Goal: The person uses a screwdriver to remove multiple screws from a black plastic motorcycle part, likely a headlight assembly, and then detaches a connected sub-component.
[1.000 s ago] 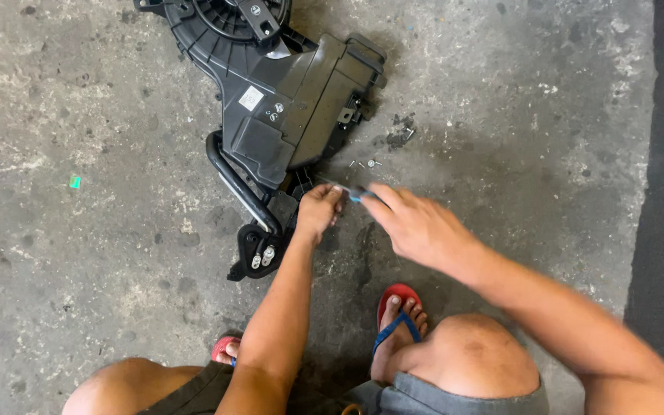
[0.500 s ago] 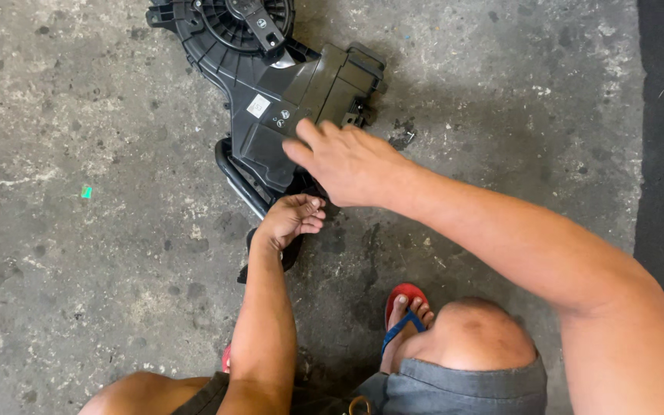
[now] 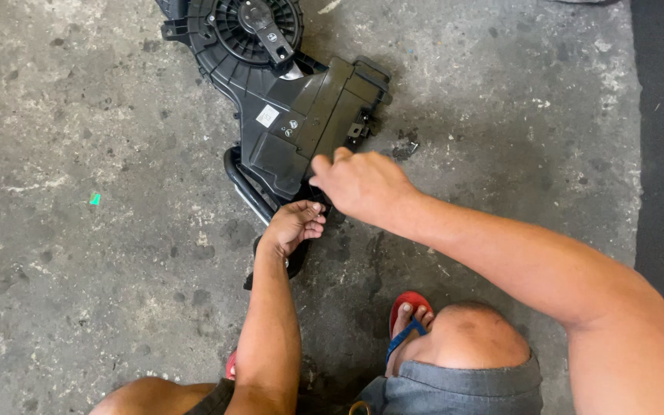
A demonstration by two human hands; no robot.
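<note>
**Black plastic blower housing on stained concrete**

Grey concrete floor (image 3: 101,307), rough, pitted and blotched with dark stains, fills the view; a darker smooth strip runs down the edge at three o'clock. At twelve o'clock lies the black plastic blower housing (image 3: 293,123), a moulded unit with a round, ribbed fan cage at its top end and a boxy, angular duct section below, bearing a small pale sticker. A curved black tube (image 3: 246,188) loops out of its lower left edge.

The person squats at six o'clock, bare knees and grey shorts in view, one foot in a red sandal (image 3: 409,315) with blue straps.

The right hand (image 3: 359,183) reaches in from four o'clock and sits at the housing's lower edge, fingers curled under toward the plastic; whether they pinch anything I cannot tell, as the back of the hand hides them. The left hand (image 3: 293,224) comes up from six o'clock, just below the right, fingers loosely curled against the housing's bottom end; its grip is likewise hidden.

A tiny green scrap (image 3: 94,199) lies at nine o'clock, well apart from everything.
</note>
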